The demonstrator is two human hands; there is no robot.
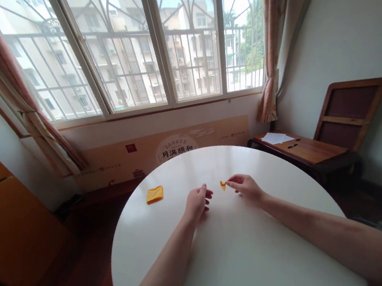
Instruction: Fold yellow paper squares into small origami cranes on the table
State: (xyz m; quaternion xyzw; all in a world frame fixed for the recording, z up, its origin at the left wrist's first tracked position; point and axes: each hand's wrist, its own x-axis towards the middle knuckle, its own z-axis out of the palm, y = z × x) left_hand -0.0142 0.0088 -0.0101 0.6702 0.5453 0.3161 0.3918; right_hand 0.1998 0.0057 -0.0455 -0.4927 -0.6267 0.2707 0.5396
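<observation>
A small, twisted yellow-orange piece [223, 185] sits pinched between the fingers of the right hand [248, 188], over the round, glossy white worktop [241, 258] — the left hand [196, 202] is near, its fingers loosely spread; a flat, folded yellow square [154, 194] lies farther left.

Pkt [154, 194] on tbl [234, 254], L of both hands [196, 202] [248, 190].
</observation>
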